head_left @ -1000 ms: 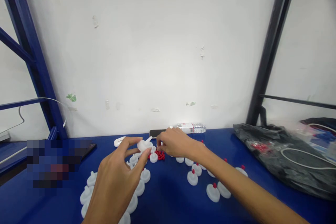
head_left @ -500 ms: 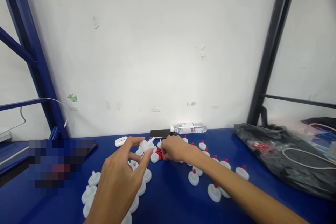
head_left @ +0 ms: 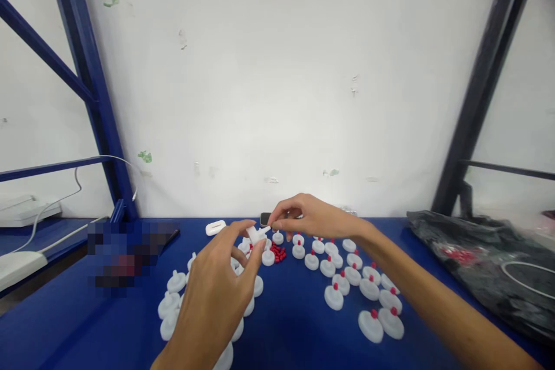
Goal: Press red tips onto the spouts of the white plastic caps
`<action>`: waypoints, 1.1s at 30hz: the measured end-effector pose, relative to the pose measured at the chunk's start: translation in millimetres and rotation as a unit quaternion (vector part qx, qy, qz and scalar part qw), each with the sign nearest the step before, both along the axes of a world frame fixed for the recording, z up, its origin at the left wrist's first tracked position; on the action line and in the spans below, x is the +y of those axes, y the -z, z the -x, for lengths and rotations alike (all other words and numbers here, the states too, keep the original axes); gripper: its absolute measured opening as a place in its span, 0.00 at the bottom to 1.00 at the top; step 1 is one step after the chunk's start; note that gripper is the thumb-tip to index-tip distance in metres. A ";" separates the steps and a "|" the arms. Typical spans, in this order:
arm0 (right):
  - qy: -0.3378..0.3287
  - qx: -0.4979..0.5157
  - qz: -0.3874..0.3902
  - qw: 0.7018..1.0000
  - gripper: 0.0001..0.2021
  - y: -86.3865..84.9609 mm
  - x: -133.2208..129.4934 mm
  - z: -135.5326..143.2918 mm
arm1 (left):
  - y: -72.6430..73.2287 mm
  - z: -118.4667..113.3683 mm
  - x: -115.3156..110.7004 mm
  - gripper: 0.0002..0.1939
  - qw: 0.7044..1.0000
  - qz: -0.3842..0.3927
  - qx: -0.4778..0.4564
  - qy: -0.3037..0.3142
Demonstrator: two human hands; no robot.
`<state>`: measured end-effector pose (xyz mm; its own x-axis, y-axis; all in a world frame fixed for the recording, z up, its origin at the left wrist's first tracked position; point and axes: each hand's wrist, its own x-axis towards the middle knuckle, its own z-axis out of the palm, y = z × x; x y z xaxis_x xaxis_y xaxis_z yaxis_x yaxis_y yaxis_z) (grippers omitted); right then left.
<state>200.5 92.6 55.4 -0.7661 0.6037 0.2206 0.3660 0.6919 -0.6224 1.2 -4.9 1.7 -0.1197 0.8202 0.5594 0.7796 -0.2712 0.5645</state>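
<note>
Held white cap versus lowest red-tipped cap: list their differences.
The held cap is pinched in the left hand, spout slanted; the red-tipped cap rests on the table, tip up. The held cap's visible spout is white; the red-tipped cap's tip is red. Both have white bodies.

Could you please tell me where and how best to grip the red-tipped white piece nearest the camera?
Probably the rim of that white piece, pinched at its near and far edges, coming from the left: it lies wide side down, red tip upward, and a similar piece sits close on its right.
</note>
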 end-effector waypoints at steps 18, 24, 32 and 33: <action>-0.038 0.072 0.067 0.994 0.19 -4.0 -4.3 2.1 | -2.5 -0.8 0.3 0.18 0.999 -0.041 -0.002 0.000; -0.031 0.067 0.063 0.995 0.19 -1.7 -2.5 3.6 | 0.1 -1.9 0.8 0.17 0.998 -0.053 -0.001 0.027; -0.030 0.064 0.069 0.995 0.19 -1.2 -3.6 3.7 | -0.5 -2.1 1.0 0.17 0.996 -0.064 -0.017 0.056; -0.031 0.065 0.071 0.995 0.19 -1.8 -3.9 3.5 | -0.2 -2.1 1.2 0.18 0.996 -0.063 -0.018 0.061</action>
<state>197.0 88.7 57.2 -0.7727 0.5891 0.2362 0.2356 0.6118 -0.7552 3.3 -3.7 1.9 -0.0452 0.7532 0.6563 0.7170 -0.4330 0.5463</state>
